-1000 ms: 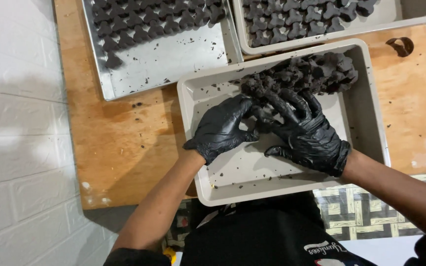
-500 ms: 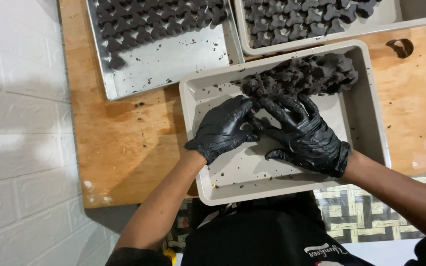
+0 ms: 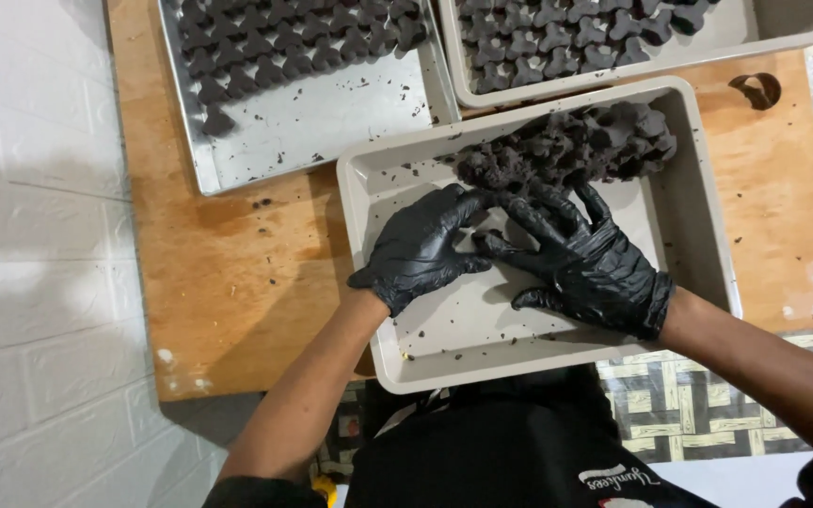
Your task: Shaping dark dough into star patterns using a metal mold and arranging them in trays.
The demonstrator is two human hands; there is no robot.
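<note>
Nearest to the camera, both hands work inside the cream plastic tray, which rests on the plywood board. The left hand in its black glove lies palm down with fingers spread and extended, tips touching the near-left end of the heap of dark moulded pieces; it grips nothing. The right hand is likewise flat, fingers splayed and released, tips resting against the near edge of the heap. Neither hand encloses a piece.

To do this step well, as judged from the pose: keep the fingertips low against the tray floor, draw only a few pieces from the heap edge, and press lightly, since crumbs on the tray suggest the pieces are fragile.

The heap occupies the far part of the tray, touching its far wall. Its long axis runs left to right, tilting slightly farther away toward the right.

Beyond, a metal tray and a second cream tray hold similar pieces in rows. A round cutter lies on the board at far right.
</note>
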